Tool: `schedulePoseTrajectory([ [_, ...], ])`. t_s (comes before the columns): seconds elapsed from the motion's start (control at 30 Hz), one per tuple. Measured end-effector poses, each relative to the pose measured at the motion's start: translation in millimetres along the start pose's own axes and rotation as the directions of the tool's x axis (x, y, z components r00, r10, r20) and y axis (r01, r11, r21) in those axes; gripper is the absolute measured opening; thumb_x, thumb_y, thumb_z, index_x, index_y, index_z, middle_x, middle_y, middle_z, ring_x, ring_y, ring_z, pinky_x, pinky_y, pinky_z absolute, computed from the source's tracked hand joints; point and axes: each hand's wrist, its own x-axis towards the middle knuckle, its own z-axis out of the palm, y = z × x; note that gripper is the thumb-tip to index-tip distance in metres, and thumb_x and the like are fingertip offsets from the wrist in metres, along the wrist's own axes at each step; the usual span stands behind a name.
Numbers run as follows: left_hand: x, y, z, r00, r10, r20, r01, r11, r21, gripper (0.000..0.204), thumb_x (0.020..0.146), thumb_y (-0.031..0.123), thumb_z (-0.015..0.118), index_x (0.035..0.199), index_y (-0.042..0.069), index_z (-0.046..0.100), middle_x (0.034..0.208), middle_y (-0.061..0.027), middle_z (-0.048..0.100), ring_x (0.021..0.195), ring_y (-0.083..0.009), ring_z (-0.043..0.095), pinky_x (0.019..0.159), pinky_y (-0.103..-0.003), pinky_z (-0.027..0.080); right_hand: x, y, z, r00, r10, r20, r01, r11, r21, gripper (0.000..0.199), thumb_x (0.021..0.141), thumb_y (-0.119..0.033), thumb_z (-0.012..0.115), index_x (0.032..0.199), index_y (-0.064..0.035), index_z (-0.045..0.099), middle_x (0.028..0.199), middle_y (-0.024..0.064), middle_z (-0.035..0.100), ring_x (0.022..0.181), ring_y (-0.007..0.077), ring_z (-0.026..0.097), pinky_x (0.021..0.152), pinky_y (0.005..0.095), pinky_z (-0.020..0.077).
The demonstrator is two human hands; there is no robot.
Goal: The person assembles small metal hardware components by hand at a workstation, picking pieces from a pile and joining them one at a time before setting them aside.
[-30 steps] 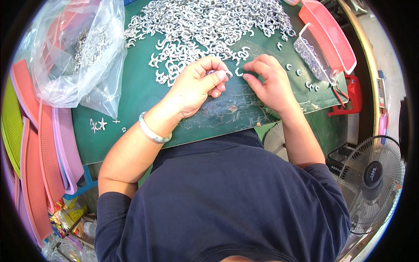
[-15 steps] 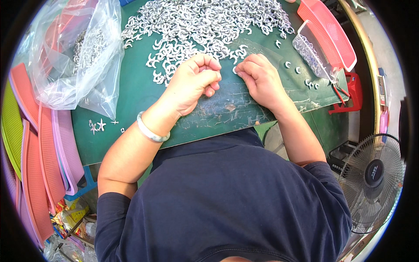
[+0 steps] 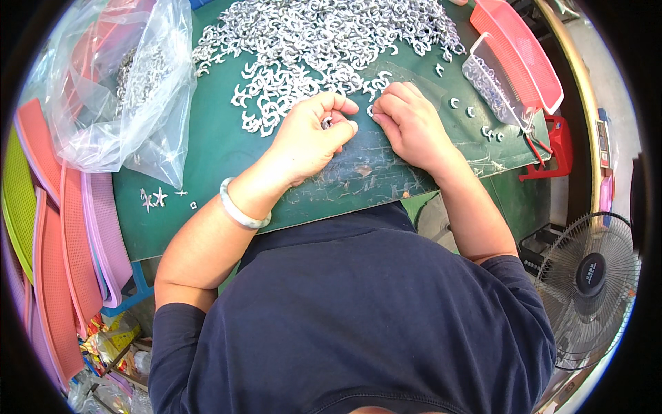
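Observation:
My left hand (image 3: 307, 141), with a pale bangle (image 3: 238, 210) at its wrist, is over the near edge of a pile of small silvery crescent pieces (image 3: 324, 38). Its fingers are curled, thumb and index tip a little apart, and a small silvery crescent piece (image 3: 327, 123) shows inside them. To its right, my right hand (image 3: 414, 131) is closed in a pinch. Between thumb and forefinger it grips another whitish crescent piece (image 3: 371, 110), partly covered by the fingertips.
A clear plastic bag (image 3: 155, 148) with more pieces stands on the green table (image 3: 214, 152) at left, near star-shaped pieces (image 3: 159, 197). At right are a clear basket (image 3: 493, 86), a red basket (image 3: 524, 52), red-handled pliers (image 3: 538, 147) and a fan (image 3: 589, 276).
My left hand has moved slightly right toward my right hand, and its thumb and index have opened, revealing the piece inside. My right hand stays almost in place.

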Motion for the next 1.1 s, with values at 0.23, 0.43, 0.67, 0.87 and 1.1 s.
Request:
schedulePoseTrajectory([
  [0.23,-2,1,-2,1.0,-0.009,0.007,0.009,0.999,0.039,0.023,0.081,0.007,0.058,0.104,0.002,0.057,0.074,0.0033,0.051,0.057,-0.0019,0.044,0.048,-0.015,0.035,4,9,-8,0.998,0.012,-0.064,-0.011,1.0,0.019,0.009,0.075,-0.01,0.063,0.082,-0.0062,0.062,0.08,0.0074,0.054,0.08,0.0272,0.053,0.07,0.0361,0.0445],
  [0.43,-1,-1,-3,1.0,-0.015,0.008,0.014,0.999,0.031,0.024,0.081,0.007,0.058,0.104,0.001,0.057,0.075,0.0033,0.051,0.057,-0.0019,0.044,0.048,-0.015,0.035,4,3,0,0.999,0.026,-0.025,-0.025,0.999,0.034,0.008,0.074,-0.009,0.063,0.08,-0.0057,0.062,0.079,0.0069,0.054,0.081,0.0268,0.053,0.069,0.0354,0.0448],
  [0.67,-1,-3,0,0.999,0.025,-0.019,-0.024,0.997,0.073,0.021,0.083,0.01,0.06,0.103,0.001,0.058,0.071,0.0043,0.051,0.054,-0.0018,0.044,0.047,-0.016,0.034,5,-8,0,0.996,-0.005,-0.091,0.013,0.996,0.083,0.008,0.073,-0.008,0.062,0.077,-0.0032,0.057,0.08,0.009,0.054,0.078,0.0282,0.053,0.069,0.0362,0.0439],
  [0.87,-4,0,1,0.999,-0.043,0.015,0.044,0.998,-0.037,0.013,0.086,0.013,0.06,0.095,0.003,0.061,0.067,0.0052,0.051,0.053,-0.0016,0.042,0.046,-0.016,0.033,8,-23,-5,0.984,-0.04,-0.172,0.074,0.978,0.196,0.009,0.072,-0.001,0.063,0.078,-0.0023,0.057,0.08,0.0102,0.054,0.077,0.0284,0.054,0.067,0.0348,0.0447],
  [1.1,-6,4,-1,0.999,0.025,0.043,-0.024,0.999,-0.021,0.011,0.087,0.013,0.058,0.093,0.004,0.06,0.067,0.0058,0.051,0.053,-0.001,0.041,0.047,-0.016,0.032,4,-26,-11,0.986,0.166,-0.029,-0.123,0.823,0.555,0.007,0.079,-0.001,0.059,0.086,-0.0003,0.061,0.08,0.0057,0.056,0.069,0.0145,0.054,0.063,0.0252,0.0436],
])
